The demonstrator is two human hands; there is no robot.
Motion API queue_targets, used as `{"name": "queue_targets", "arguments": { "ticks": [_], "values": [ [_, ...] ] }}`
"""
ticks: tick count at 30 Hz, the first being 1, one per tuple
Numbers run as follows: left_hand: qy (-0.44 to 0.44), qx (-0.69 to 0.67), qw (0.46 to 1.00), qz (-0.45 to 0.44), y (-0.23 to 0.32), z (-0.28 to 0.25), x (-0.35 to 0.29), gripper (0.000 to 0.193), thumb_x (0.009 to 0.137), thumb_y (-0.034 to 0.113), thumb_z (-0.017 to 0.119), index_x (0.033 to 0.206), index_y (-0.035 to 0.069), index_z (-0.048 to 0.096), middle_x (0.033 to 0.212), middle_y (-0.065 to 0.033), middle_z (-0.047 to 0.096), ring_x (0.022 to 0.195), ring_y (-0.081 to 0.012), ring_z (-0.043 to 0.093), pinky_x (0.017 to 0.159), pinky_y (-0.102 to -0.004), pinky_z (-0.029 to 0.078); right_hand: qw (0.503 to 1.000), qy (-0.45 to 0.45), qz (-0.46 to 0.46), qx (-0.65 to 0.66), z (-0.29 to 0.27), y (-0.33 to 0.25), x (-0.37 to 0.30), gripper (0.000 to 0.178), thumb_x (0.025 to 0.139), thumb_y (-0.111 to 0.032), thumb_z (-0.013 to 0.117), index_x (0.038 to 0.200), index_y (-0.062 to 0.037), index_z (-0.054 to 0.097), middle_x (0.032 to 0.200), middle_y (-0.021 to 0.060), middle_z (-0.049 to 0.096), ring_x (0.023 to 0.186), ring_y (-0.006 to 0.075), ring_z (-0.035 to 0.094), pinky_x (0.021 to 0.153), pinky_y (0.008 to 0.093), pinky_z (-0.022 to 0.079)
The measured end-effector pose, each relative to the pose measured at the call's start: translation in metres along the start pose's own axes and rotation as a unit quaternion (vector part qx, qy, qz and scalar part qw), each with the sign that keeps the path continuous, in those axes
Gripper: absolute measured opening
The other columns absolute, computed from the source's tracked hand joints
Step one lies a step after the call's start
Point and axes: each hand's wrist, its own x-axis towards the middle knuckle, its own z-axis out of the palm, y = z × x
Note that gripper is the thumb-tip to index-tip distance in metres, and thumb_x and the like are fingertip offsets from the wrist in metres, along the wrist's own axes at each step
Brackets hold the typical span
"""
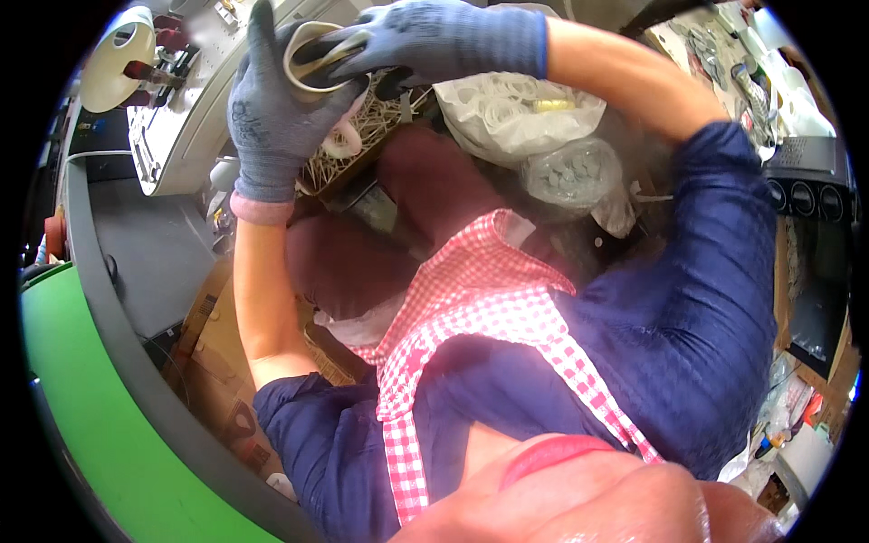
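At the top of the head view, my left hand (272, 136) in a grey knit glove is closed around a short, hollow cream-coloured ring (291, 63). My right hand (444, 41), gloved the same way with a blue cuff, comes across from the right; its bent fingers press into the ring's opening and grip its edge. The fingertips inside the ring are partly hidden. Just below the hands, a pale pink loop (343, 140) shows by a box (339, 185) filled with thin pale sticks (385, 118).
Beyond my knees sit a white bag (471, 127) of pale rings and a clear bag (575, 172) of small pale discs. A pale machine (181, 118) stands left, with a green panel (118, 407) nearer me. Cardboard (217, 353) lies by my left arm.
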Motion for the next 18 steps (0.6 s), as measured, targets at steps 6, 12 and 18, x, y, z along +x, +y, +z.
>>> {"name": "queue_targets", "arguments": {
  "ticks": [6,12,18],
  "values": [
    [0.067,-0.047,0.983,-0.163,-0.087,0.054,-0.055,0.119,0.065,0.030,0.094,0.151,-0.003,0.019,0.115,-0.0127,0.067,0.102,-0.0209,0.066,0.092,-0.0335,0.052,0.873,-0.239,0.423,-0.030,0.080,0.029,-0.219,0.031,0.083,-0.015,0.071,0.114,-0.0130,0.070,0.109,0.0093,0.069,0.100,0.0317,0.066,0.089,0.0413,0.054],
    [0.105,-0.049,0.970,-0.214,-0.070,0.043,-0.060,0.111,0.069,0.031,0.092,0.151,-0.004,0.024,0.125,-0.0179,0.062,0.112,-0.0256,0.063,0.097,-0.0369,0.050,0.839,-0.322,0.437,-0.037,0.171,-0.006,-0.325,0.018,0.080,-0.016,0.066,0.096,-0.0072,0.066,0.103,0.0132,0.067,0.099,0.0316,0.066,0.085,0.0421,0.055],
    [0.102,-0.046,0.977,-0.183,-0.028,0.000,-0.063,0.106,0.074,0.014,0.085,0.155,0.001,0.018,0.133,-0.0173,0.058,0.120,-0.0282,0.058,0.103,-0.0406,0.046,0.802,-0.129,0.558,0.169,0.138,0.007,-0.269,0.025,0.078,-0.025,0.074,0.093,-0.0056,0.070,0.089,0.0158,0.071,0.083,0.0341,0.067,0.079,0.0415,0.053]
  ]
}}
